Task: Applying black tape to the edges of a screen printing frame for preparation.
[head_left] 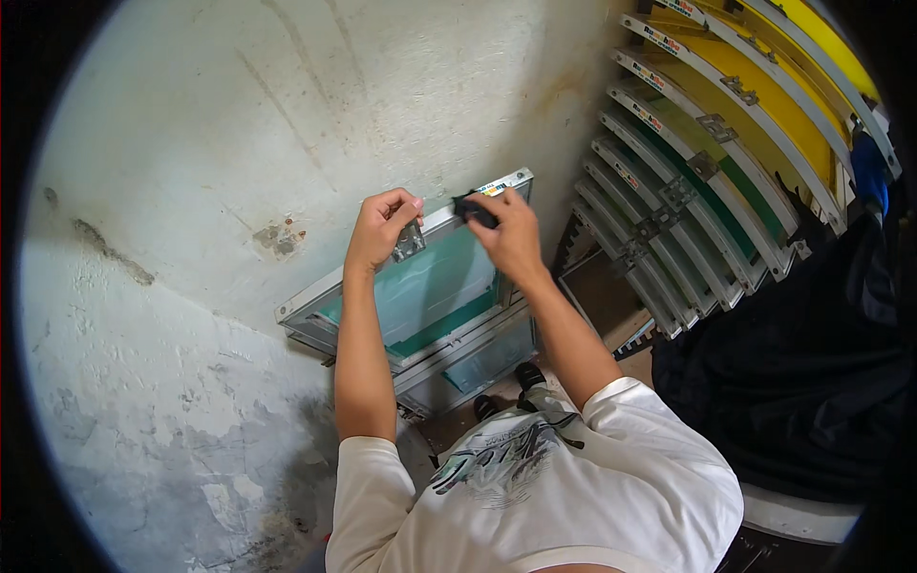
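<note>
An aluminium screen frame [315,294] with teal-green mesh leans upright against a rough whitewashed wall. My left hand [380,225] is closed over the frame's top rail, beside a small metal bracket [409,242]. My right hand [511,232] pinches a small black object [475,210] and presses it on the same top rail. A small coloured label [497,187] is stuck on the rail close to that object. What the black object is cannot be told.
Two more frames [478,355] stand behind the one I hold. A row of several frames [688,181] with yellow and green mesh leans at the right. A black cloth [793,382] lies at the lower right. My dark shoes [528,373] stand on a brown floor.
</note>
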